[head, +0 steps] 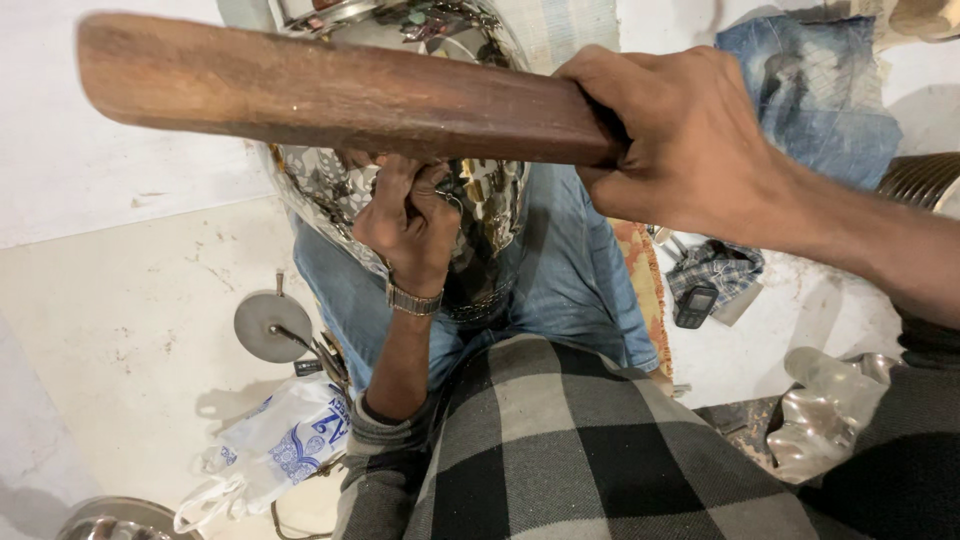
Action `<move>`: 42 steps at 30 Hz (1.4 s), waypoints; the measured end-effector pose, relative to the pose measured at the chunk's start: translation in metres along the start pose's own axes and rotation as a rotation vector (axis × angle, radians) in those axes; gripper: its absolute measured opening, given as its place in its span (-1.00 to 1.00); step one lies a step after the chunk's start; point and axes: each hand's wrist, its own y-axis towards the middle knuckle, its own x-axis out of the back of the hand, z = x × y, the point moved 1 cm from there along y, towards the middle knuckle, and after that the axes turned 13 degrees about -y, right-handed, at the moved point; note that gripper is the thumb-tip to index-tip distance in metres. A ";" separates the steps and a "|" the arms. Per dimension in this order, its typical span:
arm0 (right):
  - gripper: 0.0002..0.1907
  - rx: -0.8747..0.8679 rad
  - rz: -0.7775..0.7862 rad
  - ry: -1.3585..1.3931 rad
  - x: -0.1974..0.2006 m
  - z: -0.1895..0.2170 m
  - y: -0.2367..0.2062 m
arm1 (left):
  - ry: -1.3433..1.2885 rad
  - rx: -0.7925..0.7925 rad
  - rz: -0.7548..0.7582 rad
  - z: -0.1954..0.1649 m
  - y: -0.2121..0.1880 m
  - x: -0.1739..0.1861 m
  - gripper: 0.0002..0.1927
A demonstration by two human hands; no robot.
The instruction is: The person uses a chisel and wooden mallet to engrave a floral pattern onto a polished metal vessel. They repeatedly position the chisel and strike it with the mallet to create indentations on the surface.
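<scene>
Where the pale floor (130,330) meets the person's knee, a white plastic bag (280,445) with blue print lies crumpled beside a round metal disc (265,325); a dark phone (695,305) rests on checked cloth to the right; the right hand (690,140) is closed around a worn brown wooden bat (330,95) (held level, above the lap); the left hand (410,220) grips the shiny, pierced metal vessel (480,210) resting on blue jeans; white wall behind.

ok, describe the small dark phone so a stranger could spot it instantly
Start at the blue jeans in mid-frame and go right onto the pale floor. By the crumpled checked cloth lies the phone: the only small, dark, flat slab there, under the right hand.
</scene>
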 end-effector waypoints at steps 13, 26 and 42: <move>-0.80 0.055 0.080 -0.176 0.011 0.015 0.009 | 0.187 -0.111 -0.005 0.009 -0.008 0.005 -0.61; -0.68 0.050 0.019 -0.071 -0.009 0.028 0.026 | 0.145 -0.103 0.108 0.008 -0.003 0.013 -0.62; -0.72 -0.085 0.230 -0.187 -0.012 0.010 0.013 | 0.243 0.037 0.225 0.001 0.011 0.018 -0.70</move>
